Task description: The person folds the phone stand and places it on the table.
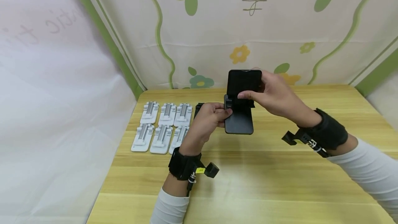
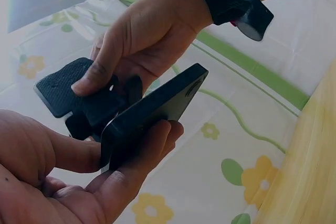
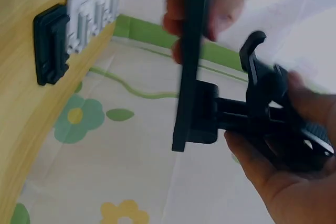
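Note:
Raised above the table is an unfolded black phone stand (image 1: 238, 122), held between both hands. My left hand (image 1: 206, 120) grips its flat base at the left edge, thumb on top and fingers beneath. In the left wrist view the base (image 2: 157, 106) is seen nearly edge-on. My right hand (image 1: 278, 94) pinches the upper plate (image 1: 244, 80), its thumb lying across the front. From the right wrist, a hinged arm (image 3: 231, 114) shows between base and plate, with a curved lip (image 3: 254, 40) sticking up. Most of the right fingers are hidden behind the plate in the head view.
Several white folded phone stands (image 1: 161, 139) lie in two rows at the table's left. Beside them a black folded stand (image 1: 198, 108) is partly covered by my left hand. The wooden table (image 1: 280, 182) ends at a patterned curtain (image 1: 211, 27) behind.

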Demonstrator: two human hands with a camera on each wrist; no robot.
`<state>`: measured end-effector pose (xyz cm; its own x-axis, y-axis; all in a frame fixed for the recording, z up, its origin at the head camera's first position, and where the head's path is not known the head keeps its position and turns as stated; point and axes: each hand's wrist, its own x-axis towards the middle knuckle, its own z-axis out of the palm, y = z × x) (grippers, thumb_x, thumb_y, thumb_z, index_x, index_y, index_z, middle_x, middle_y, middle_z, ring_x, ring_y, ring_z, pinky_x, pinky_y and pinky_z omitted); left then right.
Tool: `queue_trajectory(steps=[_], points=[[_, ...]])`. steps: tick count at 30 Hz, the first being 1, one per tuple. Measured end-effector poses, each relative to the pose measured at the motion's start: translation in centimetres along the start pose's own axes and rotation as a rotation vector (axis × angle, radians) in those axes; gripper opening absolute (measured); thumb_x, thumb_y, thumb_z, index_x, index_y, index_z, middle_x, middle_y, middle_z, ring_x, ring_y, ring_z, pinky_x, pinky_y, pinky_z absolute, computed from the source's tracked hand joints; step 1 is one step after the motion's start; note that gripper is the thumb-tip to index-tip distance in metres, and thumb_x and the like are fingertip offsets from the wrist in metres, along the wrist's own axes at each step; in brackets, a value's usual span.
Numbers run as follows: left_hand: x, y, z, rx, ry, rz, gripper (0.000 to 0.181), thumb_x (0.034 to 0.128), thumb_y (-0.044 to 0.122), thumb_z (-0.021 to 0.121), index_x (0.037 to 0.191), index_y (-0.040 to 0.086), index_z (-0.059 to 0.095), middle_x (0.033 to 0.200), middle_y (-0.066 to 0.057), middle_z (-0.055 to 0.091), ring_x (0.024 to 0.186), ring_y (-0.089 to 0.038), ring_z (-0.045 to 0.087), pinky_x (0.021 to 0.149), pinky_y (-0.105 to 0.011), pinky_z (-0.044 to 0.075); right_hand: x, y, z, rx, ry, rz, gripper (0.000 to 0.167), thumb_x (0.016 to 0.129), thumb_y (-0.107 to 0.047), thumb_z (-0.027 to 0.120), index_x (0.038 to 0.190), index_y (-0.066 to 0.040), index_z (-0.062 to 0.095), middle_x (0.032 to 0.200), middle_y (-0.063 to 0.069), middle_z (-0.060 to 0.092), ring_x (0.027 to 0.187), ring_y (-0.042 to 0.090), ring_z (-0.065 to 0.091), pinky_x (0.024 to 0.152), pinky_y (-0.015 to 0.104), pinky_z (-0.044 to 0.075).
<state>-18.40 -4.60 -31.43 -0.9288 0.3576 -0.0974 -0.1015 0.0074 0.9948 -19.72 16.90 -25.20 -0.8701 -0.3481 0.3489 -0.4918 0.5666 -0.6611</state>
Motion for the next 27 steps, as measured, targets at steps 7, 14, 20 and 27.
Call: queue_trajectory(steps=[7,14,20,27], points=[[0.0,-0.1,0.3,-0.015,-0.034,-0.010,0.030,0.1036,0.007,0.059,0.129,-0.009,0.063,0.113,-0.027,0.072,0.082,-0.013,0.074,0.079,-0.030,0.063,-0.1,0.6,0.9,-0.081,0.153,-0.163,0.033,0.086,-0.014,0.084,0.113,-0.006,0.066,0.105,0.012,0.076,0.070,0.009,0.063,0.057,0.018,0.039],[0.2,-0.3,0.5,-0.018,-0.015,-0.034,0.029,0.1035,0.009,0.060,0.128,-0.007,0.064,0.111,-0.025,0.074,0.081,-0.012,0.074,0.078,-0.029,0.063,0.0,0.2,0.5,-0.104,0.167,-0.181,0.042,0.086,-0.011,0.083,0.124,-0.007,0.066,0.116,0.012,0.073,0.085,0.020,0.069,0.070,0.016,0.045],[0.5,-0.5,0.4,0.026,0.031,-0.054,0.026,0.1030,0.011,0.062,0.123,-0.005,0.067,0.105,-0.020,0.076,0.082,-0.014,0.074,0.077,-0.029,0.062,0.5,-1.4,-0.2,-0.265,0.297,-0.449,0.030,0.083,0.000,0.082,0.112,-0.001,0.074,0.105,0.014,0.065,0.099,0.029,0.058,0.083,0.027,0.042],[0.6,-0.6,0.2,0.021,0.048,-0.057,0.026,0.1034,0.011,0.061,0.122,-0.006,0.066,0.102,-0.018,0.075,0.079,-0.013,0.073,0.072,-0.025,0.061,0.5,-2.5,-0.1,-0.408,0.269,-0.495,0.013,0.087,0.003,0.078,0.096,0.004,0.070,0.090,0.015,0.063,0.089,0.032,0.056,0.078,0.037,0.046]])
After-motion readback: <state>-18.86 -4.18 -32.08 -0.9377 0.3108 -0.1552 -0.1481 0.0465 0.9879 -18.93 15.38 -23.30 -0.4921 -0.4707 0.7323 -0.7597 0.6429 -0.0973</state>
